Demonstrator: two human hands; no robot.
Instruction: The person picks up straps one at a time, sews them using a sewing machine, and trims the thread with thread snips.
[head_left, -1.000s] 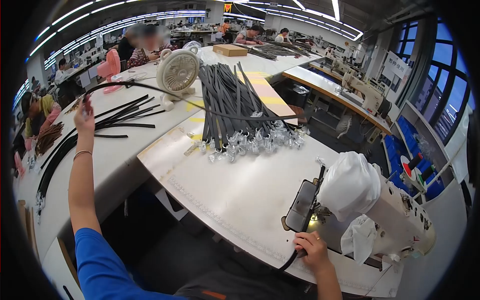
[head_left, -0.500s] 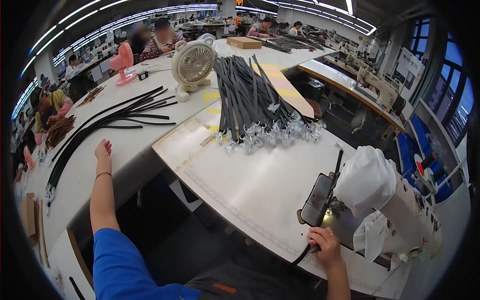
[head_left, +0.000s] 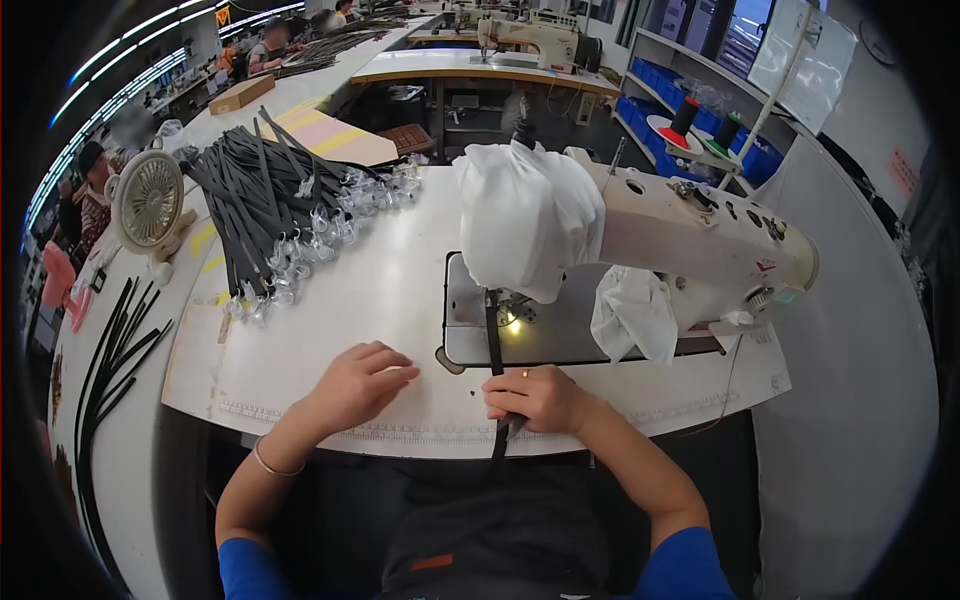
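Note:
My right hand [head_left: 540, 398] is closed around a black strap [head_left: 495, 345] in front of the sewing machine [head_left: 690, 225]. The strap runs from the lit needle area down through my fingers and over the table's front edge. A small dark grey piece [head_left: 516, 426] pokes out below that hand; I cannot tell what it is. My left hand [head_left: 365, 385] hovers at the left of the strap, fingers loosely extended, holding nothing. White cloth [head_left: 530, 220] wraps the machine's head and hides the needle. The metal bed plate [head_left: 465, 320] lies beyond my hands.
A pile of black straps [head_left: 245, 195] with plastic-wrapped metal ends lies at the back left. More black strips [head_left: 100, 390] lie on the left table near a beige fan [head_left: 148, 205] and a pink fan [head_left: 62, 285]. Thread cones [head_left: 683, 118] stand behind the machine. Co-workers sit far left.
The view has swung right towards the machine. My left hand has come from beside the black strips on the left table to the machine table. My right hand still holds the strap.

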